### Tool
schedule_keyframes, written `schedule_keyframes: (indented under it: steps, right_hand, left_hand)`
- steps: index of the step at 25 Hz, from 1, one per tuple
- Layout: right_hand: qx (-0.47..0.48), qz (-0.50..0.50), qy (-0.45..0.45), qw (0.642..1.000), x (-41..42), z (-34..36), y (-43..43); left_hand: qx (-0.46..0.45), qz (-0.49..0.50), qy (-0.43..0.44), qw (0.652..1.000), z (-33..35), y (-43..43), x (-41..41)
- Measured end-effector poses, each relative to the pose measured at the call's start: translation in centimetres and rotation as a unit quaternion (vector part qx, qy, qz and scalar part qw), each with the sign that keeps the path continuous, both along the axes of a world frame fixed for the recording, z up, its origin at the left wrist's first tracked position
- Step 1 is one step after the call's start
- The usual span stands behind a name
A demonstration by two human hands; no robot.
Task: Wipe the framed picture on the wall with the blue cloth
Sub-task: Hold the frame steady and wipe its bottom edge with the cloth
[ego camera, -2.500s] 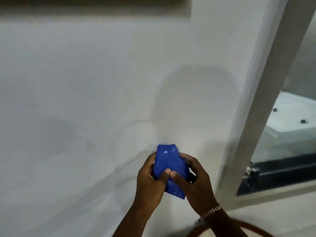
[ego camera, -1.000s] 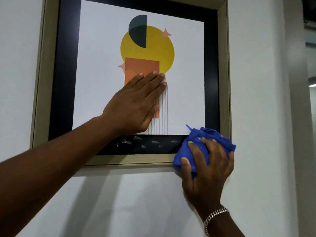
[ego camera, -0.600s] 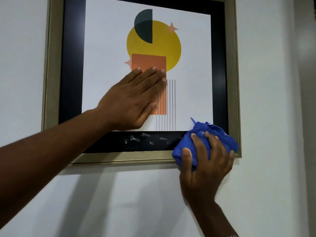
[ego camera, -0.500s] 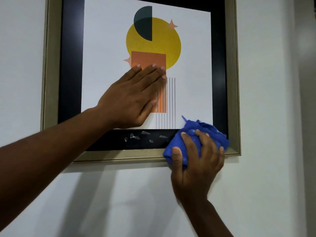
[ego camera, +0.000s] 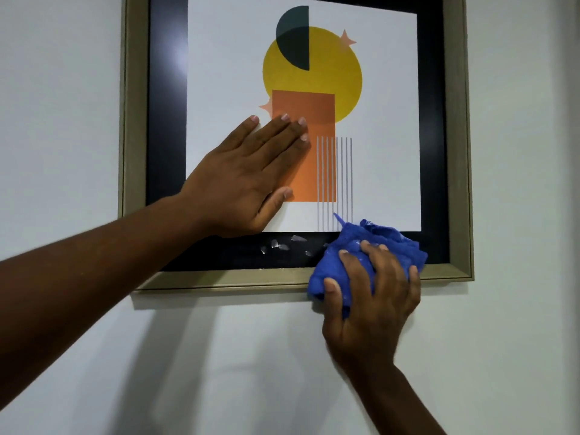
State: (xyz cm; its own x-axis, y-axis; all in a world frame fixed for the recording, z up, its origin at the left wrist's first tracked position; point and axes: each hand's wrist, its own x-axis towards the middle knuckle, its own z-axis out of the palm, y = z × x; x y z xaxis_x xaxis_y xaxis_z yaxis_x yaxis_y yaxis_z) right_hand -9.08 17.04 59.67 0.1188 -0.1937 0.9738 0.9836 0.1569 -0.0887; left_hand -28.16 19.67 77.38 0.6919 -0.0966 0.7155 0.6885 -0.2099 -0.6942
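Note:
A framed picture [ego camera: 456, 152] hangs on the white wall, with a beige frame, a black mat and a print of a yellow circle, an orange rectangle and grey stripes. My left hand [ego camera: 248, 180] lies flat on the glass, fingers together, over the lower left of the print. My right hand [ego camera: 373, 296] grips a bunched blue cloth [ego camera: 386, 246] and presses it on the bottom edge of the frame, right of centre. White smudges [ego camera: 282, 244] show on the black mat just left of the cloth.
Bare white wall [ego camera: 62, 89] surrounds the frame on the left, right and below. The shadows of my arms fall on the wall under the frame.
Both hands came up from folding the cloth low by a window. My left hand stays flat on the glass while the right hand slides the cloth leftward along the bottom of the frame.

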Motion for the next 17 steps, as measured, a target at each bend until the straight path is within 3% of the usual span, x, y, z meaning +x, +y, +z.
schedule_keyframes:
  steps: [3, 7, 11, 12, 15, 17]
  right_hand:
    - [-0.009, -0.004, 0.086, 0.996, -4.1, 1.3, 0.4]
    - [-0.031, -0.003, -0.024, 0.999, -2.3, -0.5, -0.4]
    - [-0.056, 0.007, 0.146, 0.988, -7.0, 2.1, -0.2]
    - [-0.065, 0.001, 0.14, 0.988, -7.9, 1.9, -0.2]
    - [-0.081, -0.028, -0.026, 0.996, -4.2, -0.4, -0.9]
    - [-0.08, -0.036, -0.03, 0.996, -2.7, -0.4, -1.2]
  left_hand:
    - [-0.003, 0.005, 0.009, 1.0, 0.5, 0.0, -0.2]
    - [0.001, 0.007, 0.021, 1.0, 0.9, 0.2, -1.0]
    - [-0.005, 0.001, 0.016, 1.0, 0.9, 0.0, -1.0]
    - [-0.008, 0.001, 0.021, 1.0, 0.9, 0.0, -1.2]
    - [-0.008, 0.006, 0.011, 1.0, 0.6, 0.4, -2.7]
    - [-0.006, 0.006, -0.016, 1.0, 0.1, 0.6, -3.3]
